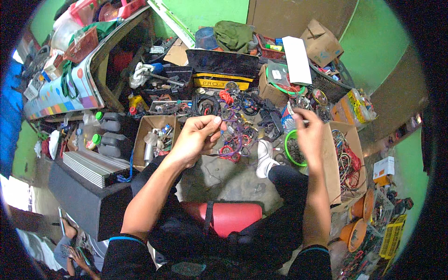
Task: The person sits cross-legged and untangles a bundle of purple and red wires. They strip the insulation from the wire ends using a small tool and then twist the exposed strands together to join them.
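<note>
Big cardboard box [346,158] of coiled wires sits at 3 o'clock, left hand [195,140] pinching a thin wire [261,122] stretched to the right hand's [308,133] pinch at 1 o'clock — best kept taut, clear of the tangled cable pile [235,126].

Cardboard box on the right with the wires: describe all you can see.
The cardboard box is brown, open-topped, flaps spread, and lies on the floor by the person's right leg. It holds a tangle of red, orange and yellow wire loops. The right hand and its forearm pass over its left edge; whether they touch it cannot be told.
</note>
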`<action>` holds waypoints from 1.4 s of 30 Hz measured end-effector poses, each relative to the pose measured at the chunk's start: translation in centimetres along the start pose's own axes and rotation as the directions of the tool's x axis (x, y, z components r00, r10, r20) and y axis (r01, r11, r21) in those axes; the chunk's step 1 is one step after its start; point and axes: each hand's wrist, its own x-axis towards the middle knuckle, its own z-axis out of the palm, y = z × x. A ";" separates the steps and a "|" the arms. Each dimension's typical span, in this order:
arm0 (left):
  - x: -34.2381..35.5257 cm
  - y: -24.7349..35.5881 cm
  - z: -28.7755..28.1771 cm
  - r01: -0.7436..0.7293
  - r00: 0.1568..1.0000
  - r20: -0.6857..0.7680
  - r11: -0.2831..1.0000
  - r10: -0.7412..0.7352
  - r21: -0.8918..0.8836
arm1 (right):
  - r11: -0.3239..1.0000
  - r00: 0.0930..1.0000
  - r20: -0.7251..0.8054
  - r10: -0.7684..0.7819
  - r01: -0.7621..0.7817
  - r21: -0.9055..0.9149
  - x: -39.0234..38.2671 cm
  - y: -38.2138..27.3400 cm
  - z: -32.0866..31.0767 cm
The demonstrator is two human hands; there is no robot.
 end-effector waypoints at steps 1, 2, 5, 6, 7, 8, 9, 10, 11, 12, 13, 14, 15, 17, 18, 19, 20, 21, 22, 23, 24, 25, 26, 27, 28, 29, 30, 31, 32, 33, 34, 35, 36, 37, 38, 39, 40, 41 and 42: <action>0.0 0.0 0.4 -0.002 1.000 0.017 0.998 0.003 -0.069 | 0.994 0.996 0.025 -0.090 0.091 -0.057 -0.5 -1.3 1.0; -0.2 -0.1 0.6 -0.015 1.000 -0.002 0.998 0.015 -0.056 | 0.989 0.986 0.093 -0.137 0.141 -0.035 -1.0 -2.6 1.7; -0.4 -0.7 1.1 -0.083 0.996 -0.050 0.987 0.077 -0.140 | 0.840 0.846 0.533 0.007 -0.295 0.456 -3.1 -4.6 4.6; -0.3 -1.1 1.0 -0.098 0.995 -0.043 0.981 0.092 -0.168 | 0.743 0.793 0.608 -0.021 -0.394 0.541 -3.7 -5.9 4.9; -0.3 -1.2 1.0 -0.089 0.995 -0.048 0.977 0.082 -0.191 | 0.629 0.737 0.673 -0.066 -0.493 0.601 -4.2 -7.0 5.0; -0.3 -1.1 1.4 -0.079 0.996 -0.049 0.973 0.070 -0.218 | 0.622 0.777 0.626 -0.062 -0.461 0.633 -4.6 -7.1 5.3; -0.3 -1.1 1.6 -0.069 0.997 -0.050 0.967 0.059 -0.244 | 0.616 0.814 0.578 -0.058 -0.426 0.662 -5.0 -7.1 5.7; -0.2 -1.1 1.5 -0.063 0.998 -0.011 0.967 0.062 -0.247 | 0.611 0.848 0.527 -0.054 -0.389 0.689 -5.2 -7.0 5.9; -0.2 -1.3 1.2 -0.063 0.997 0.018 0.965 0.070 -0.253 | 0.581 0.854 0.520 -0.024 -0.411 0.703 -5.0 -6.8 5.9; -0.1 -1.4 1.0 -0.063 0.996 0.047 0.964 0.078 -0.258 | 0.549 0.858 0.513 0.006 -0.432 0.716 -4.7 -6.6 5.7; -0.1 -1.7 0.9 -0.099 0.994 0.026 0.982 0.104 -0.159 | 0.516 0.861 0.507 0.037 -0.451 0.728 -4.5 -6.5 5.7; 0.1 -1.9 1.1 -0.131 0.991 0.010 0.990 0.132 -0.059 | 0.555 0.857 0.514 0.024 -0.439 0.706 -4.3 -6.7 5.3; 0.1 -1.9 1.4 -0.160 0.987 -0.003 0.986 0.160 0.042 | 0.562 0.851 0.526 0.018 -0.443 0.698 -4.5 -6.5 5.5; -0.2 -1.8 1.9 -0.198 0.974 -0.064 0.952 0.218 0.233 | 0.574 0.838 0.546 0.007 -0.451 0.684 -5.2 -6.2 6.0; -0.1 -1.8 2.1 -0.242 0.955 -0.078 0.906 0.285 0.348 | 0.583 0.833 0.553 0.003 -0.451 0.676 -5.2 -6.3 6.1; 0.0 -1.8 2.3 -0.278 0.932 -0.082 0.844 0.352 0.459 | 0.584 0.827 0.562 0.029 -0.470 0.662 -5.1 -6.3 6.0; -0.4 -1.0 2.8 -0.193 0.950 -0.149 0.892 0.274 0.409 | 0.583 0.821 0.569 0.052 -0.487 0.650 -4.9 -6.2 6.0; -0.3 -1.1 2.6 -0.208 0.946 -0.136 0.875 0.293 0.437 | 0.582 0.815 0.575 0.076 -0.504 0.638 -4.8 -6.1 5.9; -0.2 -1.5 2.3 -0.224 0.942 -0.122 0.857 0.312 0.464 | 0.578 0.816 0.577 0.038 -0.489 0.654 -4.9 -6.0 6.0; -0.1 -1.7 2.1 -0.240 0.937 -0.108 0.838 0.332 0.490 | 0.574 0.816 0.578 -0.001 -0.473 0.669 -4.9 -5.9 6.0; 0.0 -1.7 2.0 -0.241 0.936 -0.107 0.832 0.336 0.500 | 0.569 0.815 0.577 -0.039 -0.457 0.684 -4.8 -5.8 6.0; 0.1 -1.8 2.1 -0.242 0.935 -0.106 0.825 0.339 0.510 | 0.557 0.804 0.591 -0.062 -0.464 0.689 -4.8 -5.9 5.9; 0.1 -1.9 2.1 -0.241 0.934 -0.106 0.820 0.341 0.520 | 0.545 0.792 0.606 -0.083 -0.473 0.693 -4.9 -6.0 5.8; 0.1 -1.9 2.0 -0.241 0.934 -0.092 0.801 0.344 0.549 | 0.533 0.778 0.619 -0.104 -0.482 0.696 -4.9 -6.2 5.7; 0.0 -1.9 1.9 -0.241 0.935 -0.078 0.781 0.346 0.577 | 0.484 0.709 0.701 -0.076 -0.588 0.648 -4.7 -6.2 5.4; -0.1 -1.8 1.8 -0.242 0.935 -0.065 0.758 0.350 0.606 | 0.457 0.679 0.720 -0.142 -0.600 0.656 -4.5 -5.9 5.4; 0.0 -2.1 1.8 -0.321 0.903 -0.049 0.746 0.426 0.584 | 0.430 0.647 0.734 -0.208 -0.613 0.662 -4.4 -5.4 5.4; 0.4 -2.6 1.9 -0.398 0.865 -0.035 0.726 0.500 0.561 | 0.404 0.612 0.742 -0.274 -0.627 0.666 -4.4 -5.2 5.5; 0.5 -2.5 2.2 -0.473 0.821 -0.022 0.701 0.571 0.534 | 0.308 0.586 0.739 -0.331 -0.674 0.672 -4.3 -5.6 5.2; 0.4 -2.3 2.3 -0.385 0.888 -0.049 0.798 0.457 0.463 | 0.284 0.590 0.747 -0.307 -0.692 0.664 -4.2 -5.8 4.9; 0.0 -1.9 2.6 -0.285 0.940 -0.065 0.877 0.334 0.386 | 0.260 0.593 0.754 -0.282 -0.710 0.655 -4.2 -6.0 4.7; -0.3 -1.4 2.8 -0.174 0.977 -0.069 0.936 0.204 0.305 | 0.235 0.594 0.762 -0.257 -0.727 0.646 -4.1 -6.1 4.5; -0.3 -1.3 2.8 -0.170 0.979 -0.047 0.930 0.196 0.327 | 0.331 0.620 0.764 -0.180 -0.693 0.641 -4.1 -6.2 4.4; -0.2 -1.4 2.6 -0.165 0.978 -0.058 0.912 0.201 0.376 | 0.424 0.648 0.754 -0.104 -0.657 0.623 -3.9 -6.2 4.3; -0.1 -1.5 2.1 -0.156 0.976 -0.074 0.891 0.206 0.425 | 0.513 0.675 0.737 -0.034 -0.621 0.593 -3.8 -6.3 4.3; -0.1 -1.5 1.8 -0.145 0.973 -0.089 0.869 0.212 0.473 | 0.559 0.726 0.687 -0.020 -0.562 0.610 -4.0 -6.8 4.3; -0.2 -1.4 1.7 -0.144 0.974 -0.084 0.862 0.210 0.485 | 0.604 0.774 0.633 -0.011 -0.500 0.621 -4.2 -7.5 4.2; -0.2 -1.4 1.7 -0.145 0.977 -0.071 0.866 0.202 0.479 | 0.649 0.818 0.575 -0.004 -0.435 0.624 -4.5 -8.0 4.2; -0.2 -1.4 1.8 -0.145 0.979 -0.058 0.869 0.195 0.474 | 0.718 0.863 0.504 -0.035 -0.329 0.613 -4.6 -8.0 4.4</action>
